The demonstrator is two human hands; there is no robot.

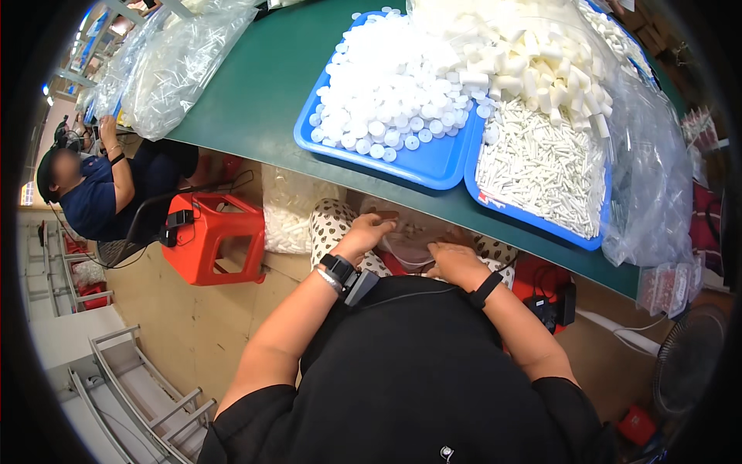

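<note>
Both hands are low over my lap, just under the near edge of the green table. My left hand (369,234) has its fingers stretched toward the middle and a little apart, with nothing visible in them. My right hand (459,263) is bent inward, its fingers curled down; what they hold, if anything, is hidden. Between the hands lies a translucent plastic bag (410,246) with a pale curved edge, its contents too blurred to name. Patterned white cloth (332,224) covers my legs beneath the hands.
On the green table (255,100) stand a blue tray (437,166) of white plastic discs (386,116) and another blue tray (541,230) of small white pins (541,166) and cream cylinders (533,54). A red stool (209,240), a filled bag (290,220) and a seated person (97,185) are to the left.
</note>
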